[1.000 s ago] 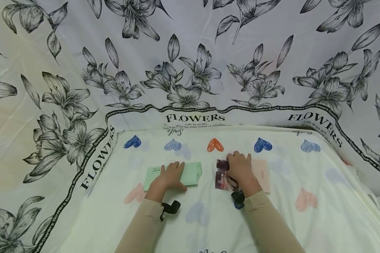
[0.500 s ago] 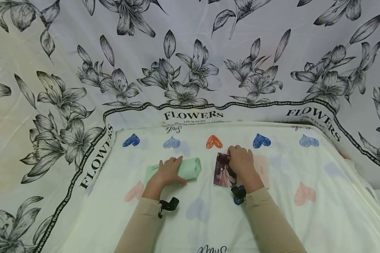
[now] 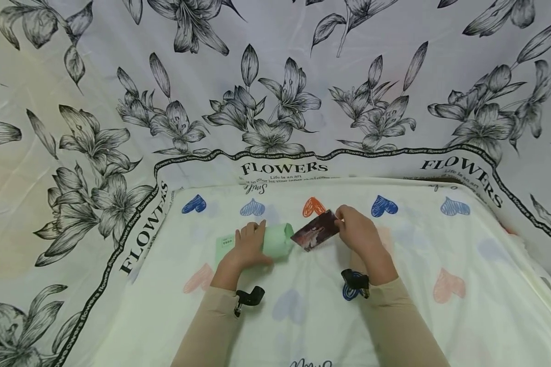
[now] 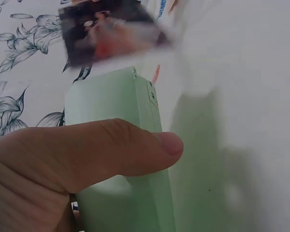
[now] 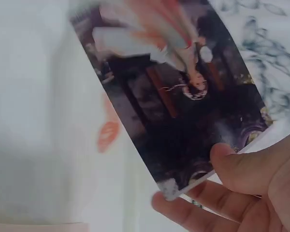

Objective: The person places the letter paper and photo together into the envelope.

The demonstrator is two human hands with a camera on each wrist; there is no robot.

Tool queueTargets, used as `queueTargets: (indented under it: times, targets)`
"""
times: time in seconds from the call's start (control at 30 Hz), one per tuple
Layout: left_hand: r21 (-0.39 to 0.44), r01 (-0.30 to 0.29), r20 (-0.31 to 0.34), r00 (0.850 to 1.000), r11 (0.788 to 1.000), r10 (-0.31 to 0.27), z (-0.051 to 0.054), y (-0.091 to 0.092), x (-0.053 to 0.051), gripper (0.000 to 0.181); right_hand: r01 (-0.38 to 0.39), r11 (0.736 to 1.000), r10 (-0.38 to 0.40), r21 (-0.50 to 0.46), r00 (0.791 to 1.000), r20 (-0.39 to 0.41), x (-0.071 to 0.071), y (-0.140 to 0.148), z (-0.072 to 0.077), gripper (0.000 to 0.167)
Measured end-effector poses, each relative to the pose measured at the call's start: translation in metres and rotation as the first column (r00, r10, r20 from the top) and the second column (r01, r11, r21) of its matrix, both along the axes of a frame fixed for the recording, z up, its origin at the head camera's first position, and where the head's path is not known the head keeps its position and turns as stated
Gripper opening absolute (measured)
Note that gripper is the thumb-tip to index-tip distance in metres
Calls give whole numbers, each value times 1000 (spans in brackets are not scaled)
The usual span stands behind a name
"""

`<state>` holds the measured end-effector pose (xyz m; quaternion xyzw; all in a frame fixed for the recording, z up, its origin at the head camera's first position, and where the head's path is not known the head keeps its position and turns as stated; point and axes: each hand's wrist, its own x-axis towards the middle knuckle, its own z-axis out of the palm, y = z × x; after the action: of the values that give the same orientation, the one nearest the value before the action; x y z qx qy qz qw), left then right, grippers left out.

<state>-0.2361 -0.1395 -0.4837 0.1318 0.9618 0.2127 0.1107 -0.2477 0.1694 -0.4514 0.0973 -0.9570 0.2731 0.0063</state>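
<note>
My left hand [image 3: 247,250] grips a light green paper envelope [image 3: 276,241] at the middle left, thumb on the near side and fingers over the far side. Its right end bulges into a rounded opening. In the left wrist view the thumb [image 4: 135,149] lies across the green envelope [image 4: 106,99]. Between thumb and fingers, my right hand [image 3: 361,237] pinches one end of a dark photo print [image 3: 316,230]. Tilted and raised, the photo has its free end close to the envelope's opening. The right wrist view shows the photo [image 5: 183,111] picturing a figure in a pale and red dress.
A pale pink flat piece [image 3: 385,238] lies on the cloth beneath my right forearm and hand, partly hidden. The white cloth [image 3: 303,295] with printed hearts covers the table. Behind it hangs a flower-printed curtain [image 3: 275,102].
The right hand has lifted the photo off the cloth and swung it leftward toward the envelope. Under the left hand's squeeze, the envelope's flat right end has bulged open.
</note>
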Motion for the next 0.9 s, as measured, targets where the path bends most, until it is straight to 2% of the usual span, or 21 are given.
queueTargets:
  times: [0.17,0.37,0.47,0.6,0.7,0.9]
  targets:
    - [2,-20,-55,998,1000,20,0,3,-4,116,35,996,-33,-79,999,30,10,6,19,12]
    - [49,-59,-118,991,997,65,6,10,-2,117,87,979,-79,-182,995,55,25,8,31,19]
    - [84,-65,-181,980,994,79,9,13,-2,121,84,966,-80,-246,996,28,31,5,35,19]
    - [125,-74,-269,957,989,106,13,15,-3,123,53,950,-65,-309,997,-30,33,-1,41,18]
    - [147,-79,-290,949,986,120,14,18,-3,123,47,947,-65,-319,997,-48,34,-2,43,18]
    - [144,-73,-314,942,987,116,14,22,-5,124,76,938,-86,-337,996,-14,36,2,43,21]
